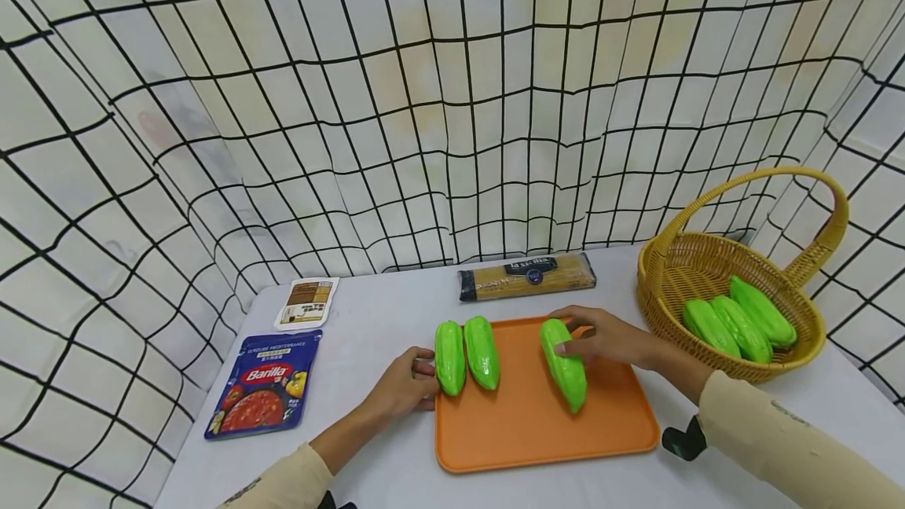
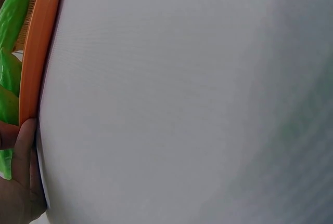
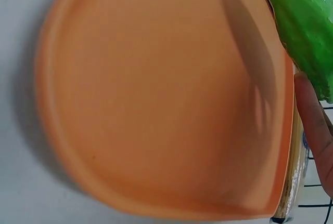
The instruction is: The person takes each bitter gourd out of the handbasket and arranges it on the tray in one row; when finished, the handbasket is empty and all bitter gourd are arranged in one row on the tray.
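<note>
My right hand (image 1: 595, 336) grips a bright green, ridged bitter melon (image 1: 563, 366) over the middle of the orange tray (image 1: 523, 438). In the right wrist view this bitter melon (image 3: 304, 26) is held off the tray, its shadow falling on the tray floor. At the tray's left edge, my left hand (image 1: 408, 387) pinches the rim; the left wrist view has its fingers (image 2: 23, 148) right at the rim's corner. Two more bitter melons, an outer one (image 1: 450, 358) and an inner one (image 1: 482, 352), lie side by side at the tray's left end.
A wicker basket (image 1: 654, 320) with a tall handle, holding three bitter melons (image 1: 744, 319), stands at the right. Behind the tray lies a pasta pack (image 1: 526, 277). Left are a blue Barilla pouch (image 1: 267, 383) and a white-and-brown packet (image 1: 308, 303). Black-gridded cloth walls enclose the table.
</note>
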A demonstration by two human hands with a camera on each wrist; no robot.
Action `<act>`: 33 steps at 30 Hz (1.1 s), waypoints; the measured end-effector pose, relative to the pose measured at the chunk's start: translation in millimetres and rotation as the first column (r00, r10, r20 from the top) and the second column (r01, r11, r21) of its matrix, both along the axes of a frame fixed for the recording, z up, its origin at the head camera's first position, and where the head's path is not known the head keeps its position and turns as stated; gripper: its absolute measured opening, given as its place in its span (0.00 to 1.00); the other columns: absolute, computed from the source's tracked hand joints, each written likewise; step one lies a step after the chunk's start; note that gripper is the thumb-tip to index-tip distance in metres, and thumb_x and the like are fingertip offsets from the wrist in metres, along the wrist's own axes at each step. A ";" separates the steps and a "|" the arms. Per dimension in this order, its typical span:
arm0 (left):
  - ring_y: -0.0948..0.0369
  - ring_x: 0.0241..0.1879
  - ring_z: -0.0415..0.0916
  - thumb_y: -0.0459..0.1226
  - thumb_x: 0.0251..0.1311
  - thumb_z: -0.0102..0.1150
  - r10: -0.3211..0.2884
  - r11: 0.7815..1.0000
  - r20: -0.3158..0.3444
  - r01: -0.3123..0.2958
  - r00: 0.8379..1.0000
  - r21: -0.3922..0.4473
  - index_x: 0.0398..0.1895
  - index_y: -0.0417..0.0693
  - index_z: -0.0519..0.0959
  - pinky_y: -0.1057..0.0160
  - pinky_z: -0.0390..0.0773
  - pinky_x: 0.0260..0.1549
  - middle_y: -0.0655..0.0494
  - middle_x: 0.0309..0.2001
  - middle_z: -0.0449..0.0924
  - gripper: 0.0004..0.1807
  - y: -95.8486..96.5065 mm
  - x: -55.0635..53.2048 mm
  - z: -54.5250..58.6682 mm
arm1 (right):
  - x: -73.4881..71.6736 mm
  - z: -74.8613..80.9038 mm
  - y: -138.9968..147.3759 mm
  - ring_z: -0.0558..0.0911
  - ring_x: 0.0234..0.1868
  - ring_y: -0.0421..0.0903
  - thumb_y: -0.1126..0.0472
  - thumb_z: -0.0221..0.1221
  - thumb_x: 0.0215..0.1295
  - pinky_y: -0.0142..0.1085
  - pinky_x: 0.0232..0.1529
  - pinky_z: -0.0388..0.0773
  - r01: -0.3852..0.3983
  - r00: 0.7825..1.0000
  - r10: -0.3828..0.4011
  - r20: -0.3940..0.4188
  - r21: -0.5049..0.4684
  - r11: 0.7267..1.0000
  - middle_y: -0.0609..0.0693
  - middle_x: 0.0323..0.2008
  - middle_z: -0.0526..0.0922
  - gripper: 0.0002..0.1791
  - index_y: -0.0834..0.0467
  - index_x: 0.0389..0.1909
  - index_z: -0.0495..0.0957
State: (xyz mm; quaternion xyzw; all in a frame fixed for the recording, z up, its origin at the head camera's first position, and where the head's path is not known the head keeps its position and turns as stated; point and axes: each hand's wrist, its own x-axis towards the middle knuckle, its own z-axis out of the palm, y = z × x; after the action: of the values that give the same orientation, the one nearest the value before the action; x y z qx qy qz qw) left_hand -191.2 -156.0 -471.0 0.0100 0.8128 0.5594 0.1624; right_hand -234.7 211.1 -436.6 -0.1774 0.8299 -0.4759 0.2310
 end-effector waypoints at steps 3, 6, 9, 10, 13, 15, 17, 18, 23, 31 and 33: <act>0.57 0.44 0.80 0.28 0.54 0.60 0.003 1.000 0.005 -0.003 1.000 0.001 0.65 0.33 0.66 0.60 0.88 0.35 0.43 0.49 0.72 0.32 -0.4 0.1 0.9 | -1.3 -0.5 -3.0 0.77 0.59 0.56 0.49 0.65 0.66 0.44 0.45 0.87 -0.004 1.000 0.004 0.002 -0.003 1.000 0.63 0.61 0.73 0.35 0.54 0.71 0.67; 0.57 0.44 0.80 0.28 0.54 0.60 0.003 1.000 0.002 -0.003 1.000 -0.003 0.65 0.33 0.66 0.60 0.88 0.35 0.42 0.49 0.72 0.32 -0.7 0.0 1.2 | -2.9 -0.2 -5.8 0.79 0.56 0.56 0.49 0.65 0.66 0.44 0.45 0.87 -0.010 1.000 0.010 0.006 -0.012 1.000 0.63 0.61 0.73 0.36 0.54 0.72 0.66; 0.57 0.44 0.80 0.27 0.54 0.60 0.007 1.000 0.005 -0.007 1.000 -0.008 0.65 0.33 0.66 0.60 0.88 0.35 0.43 0.49 0.72 0.32 -0.9 0.3 1.3 | -4.8 0.0 -8.5 0.81 0.54 0.56 0.50 0.64 0.66 0.45 0.44 0.87 -0.022 1.000 0.022 0.002 -0.027 0.999 0.65 0.60 0.73 0.36 0.56 0.72 0.65; 0.57 0.44 0.80 0.27 0.54 0.60 0.007 1.000 0.004 -0.007 1.000 -0.009 0.65 0.33 0.66 0.60 0.88 0.35 0.42 0.49 0.73 0.32 -0.8 0.4 1.2 | -5.5 0.0 -9.3 0.81 0.54 0.56 0.50 0.64 0.66 0.45 0.44 0.87 -0.025 1.000 0.025 0.001 -0.030 0.999 0.65 0.60 0.73 0.36 0.56 0.72 0.65; 0.57 0.44 0.80 0.27 0.54 0.60 0.011 1.000 0.005 -0.011 1.000 -0.011 0.65 0.33 0.67 0.60 0.88 0.35 0.43 0.49 0.73 0.32 -0.1 1.3 1.3 | -7.6 -1.0 -10.9 0.81 0.54 0.57 0.50 0.64 0.67 0.44 0.44 0.87 -0.029 1.000 0.029 -0.002 -0.036 0.999 0.66 0.61 0.72 0.36 0.57 0.72 0.64; 0.57 0.44 0.80 0.27 0.53 0.60 0.009 1.000 0.002 -0.009 1.000 -0.014 0.65 0.33 0.67 0.60 0.89 0.34 0.42 0.49 0.73 0.32 0.3 1.8 1.5 | -9.0 -1.8 -11.9 0.81 0.56 0.57 0.50 0.64 0.67 0.44 0.45 0.87 -0.029 1.000 0.029 0.000 -0.038 0.999 0.66 0.62 0.71 0.37 0.57 0.73 0.64; 0.57 0.44 0.80 0.28 0.53 0.60 0.007 1.000 0.002 -0.007 1.000 -0.015 0.65 0.33 0.67 0.60 0.88 0.34 0.42 0.49 0.73 0.32 0.8 1.9 2.0 | -10.2 -2.5 -12.9 0.80 0.57 0.58 0.50 0.64 0.67 0.44 0.45 0.87 -0.027 1.000 0.027 0.003 -0.037 0.999 0.67 0.63 0.71 0.37 0.57 0.73 0.64; 0.57 0.44 0.80 0.28 0.53 0.61 0.005 1.000 0.003 -0.005 1.000 -0.017 0.65 0.33 0.67 0.60 0.88 0.35 0.43 0.49 0.73 0.32 0.8 1.7 2.0 | -10.8 -2.6 -13.5 0.80 0.57 0.58 0.50 0.64 0.67 0.44 0.45 0.87 -0.028 1.000 0.028 0.003 -0.038 0.999 0.67 0.63 0.71 0.37 0.57 0.73 0.64; 0.57 0.43 0.80 0.28 0.54 0.60 0.004 1.000 0.003 -0.004 1.000 -0.008 0.65 0.34 0.66 0.59 0.88 0.35 0.43 0.49 0.73 0.32 1.1 1.4 2.6 | -13.3 -3.2 -17.7 0.79 0.60 0.63 0.50 0.64 0.66 0.46 0.46 0.87 -0.028 0.999 0.029 0.018 -0.057 0.998 0.67 0.64 0.71 0.38 0.57 0.73 0.63; 0.58 0.43 0.80 0.27 0.53 0.60 0.016 1.000 0.000 -0.016 1.000 0.000 0.65 0.33 0.67 0.58 0.88 0.34 0.42 0.48 0.73 0.32 1.4 3.0 3.5 | -17.8 -5.4 -26.0 0.79 0.59 0.60 0.49 0.65 0.66 0.46 0.47 0.87 -0.027 0.999 0.029 0.037 -0.057 0.998 0.66 0.64 0.72 0.39 0.56 0.73 0.64; 0.58 0.43 0.80 0.27 0.53 0.61 0.017 1.000 0.002 -0.017 1.000 -0.002 0.65 0.34 0.67 0.59 0.88 0.34 0.43 0.48 0.73 0.32 1.4 2.9 2.8 | -19.1 -5.7 -28.6 0.80 0.59 0.59 0.49 0.65 0.65 0.46 0.47 0.87 -0.021 0.999 0.023 0.046 -0.058 0.998 0.65 0.63 0.73 0.39 0.56 0.73 0.64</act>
State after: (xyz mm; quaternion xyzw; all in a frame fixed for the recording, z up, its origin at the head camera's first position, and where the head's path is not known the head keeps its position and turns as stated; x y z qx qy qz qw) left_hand -188.4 -154.6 -468.2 0.0023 0.8131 0.5602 0.1583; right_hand -253.8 182.5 -442.3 -0.1821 0.8082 -0.5010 0.2502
